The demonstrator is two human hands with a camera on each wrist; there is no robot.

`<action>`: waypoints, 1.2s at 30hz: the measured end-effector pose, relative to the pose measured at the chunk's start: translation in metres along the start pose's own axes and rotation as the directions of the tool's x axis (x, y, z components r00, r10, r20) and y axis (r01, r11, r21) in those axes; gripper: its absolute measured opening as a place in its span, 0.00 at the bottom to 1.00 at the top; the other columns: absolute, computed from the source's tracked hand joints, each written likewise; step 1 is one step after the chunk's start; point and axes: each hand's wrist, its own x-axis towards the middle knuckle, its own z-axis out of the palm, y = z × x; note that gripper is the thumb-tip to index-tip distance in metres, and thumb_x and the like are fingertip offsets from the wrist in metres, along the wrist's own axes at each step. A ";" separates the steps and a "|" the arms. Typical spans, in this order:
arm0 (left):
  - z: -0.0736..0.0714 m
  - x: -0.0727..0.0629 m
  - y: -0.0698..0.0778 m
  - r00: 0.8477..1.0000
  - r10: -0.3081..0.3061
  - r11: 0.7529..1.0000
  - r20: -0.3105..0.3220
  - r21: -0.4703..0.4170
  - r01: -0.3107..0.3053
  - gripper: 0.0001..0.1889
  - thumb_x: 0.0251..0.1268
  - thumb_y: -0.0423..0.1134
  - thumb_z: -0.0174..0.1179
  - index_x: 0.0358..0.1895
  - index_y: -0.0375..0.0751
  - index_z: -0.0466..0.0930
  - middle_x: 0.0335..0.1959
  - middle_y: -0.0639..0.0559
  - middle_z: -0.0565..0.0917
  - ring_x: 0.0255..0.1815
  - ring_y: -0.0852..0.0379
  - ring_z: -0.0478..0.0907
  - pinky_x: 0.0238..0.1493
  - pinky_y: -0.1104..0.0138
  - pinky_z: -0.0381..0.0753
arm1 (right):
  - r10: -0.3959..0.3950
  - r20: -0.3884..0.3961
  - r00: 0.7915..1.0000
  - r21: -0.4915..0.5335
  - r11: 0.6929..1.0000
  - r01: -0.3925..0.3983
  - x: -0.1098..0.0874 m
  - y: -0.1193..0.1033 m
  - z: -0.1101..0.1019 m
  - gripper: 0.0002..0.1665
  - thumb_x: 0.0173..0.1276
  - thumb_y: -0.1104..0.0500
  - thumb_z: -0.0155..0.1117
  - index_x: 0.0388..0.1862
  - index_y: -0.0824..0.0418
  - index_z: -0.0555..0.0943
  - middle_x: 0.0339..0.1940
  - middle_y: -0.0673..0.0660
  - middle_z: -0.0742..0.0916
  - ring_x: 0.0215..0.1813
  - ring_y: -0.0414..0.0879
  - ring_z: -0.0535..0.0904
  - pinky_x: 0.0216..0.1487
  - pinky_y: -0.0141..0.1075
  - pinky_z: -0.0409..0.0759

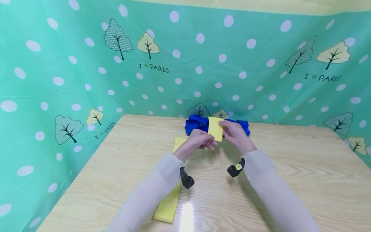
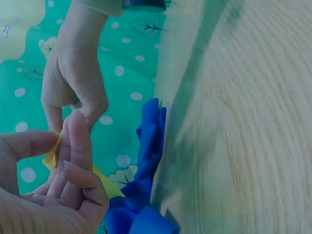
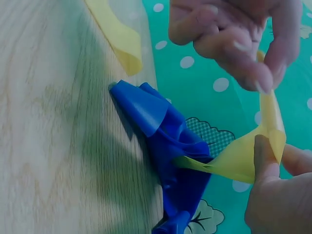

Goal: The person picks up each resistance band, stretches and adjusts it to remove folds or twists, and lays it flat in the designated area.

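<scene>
Nearest, a flat yellow band [image 1: 167, 209] lies on the wood-grain table [image 1: 304, 161], running toward the bunched blue band [image 1: 195, 124] and passing beneath the left sleeve [image 1: 156, 190]. Just before the blue band, the left hand [image 1: 200, 140] pinches a raised yellow strip [image 1: 215, 127] between thumb and fingertip, its other fingers loosely bent. The right hand [image 1: 235, 132], in front of the blue band's right part, pinches the same strip between thumb and fingers. That strip runs into the blue band's folds. Behind the blue band hangs a green polka-dot curtain [image 1: 255, 61] printed with trees.
</scene>
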 end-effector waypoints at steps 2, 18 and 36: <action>0.001 -0.003 -0.001 1.000 0.002 1.000 0.011 0.007 -0.002 0.07 0.62 0.35 0.58 0.37 0.35 0.83 0.32 0.44 0.88 0.21 0.61 0.83 0.19 0.74 0.63 | 0.020 0.000 1.000 0.052 0.998 -0.020 0.001 0.000 0.000 0.09 0.71 0.70 0.51 0.48 0.65 0.71 0.33 0.51 0.85 0.36 0.37 0.81 0.39 0.23 0.80; 0.016 -0.019 -0.011 0.998 0.035 0.999 0.060 0.037 -0.037 0.06 0.59 0.34 0.57 0.28 0.36 0.82 0.26 0.46 0.88 0.20 0.60 0.83 0.20 0.74 0.63 | 0.108 -0.124 0.986 0.153 0.984 -0.088 0.015 -0.012 0.001 0.19 0.69 0.64 0.57 0.58 0.60 0.67 0.49 0.46 0.74 0.47 0.35 0.73 0.42 0.22 0.79; 0.019 -0.013 -0.011 0.999 0.025 0.999 0.034 0.026 -0.026 0.05 0.59 0.34 0.59 0.29 0.37 0.82 0.26 0.45 0.88 0.19 0.60 0.83 0.20 0.73 0.64 | -0.106 -0.195 0.975 0.079 0.989 0.123 0.034 -0.032 0.002 0.36 0.65 0.72 0.58 0.70 0.59 0.60 0.62 0.49 0.71 0.59 0.39 0.71 0.50 0.24 0.78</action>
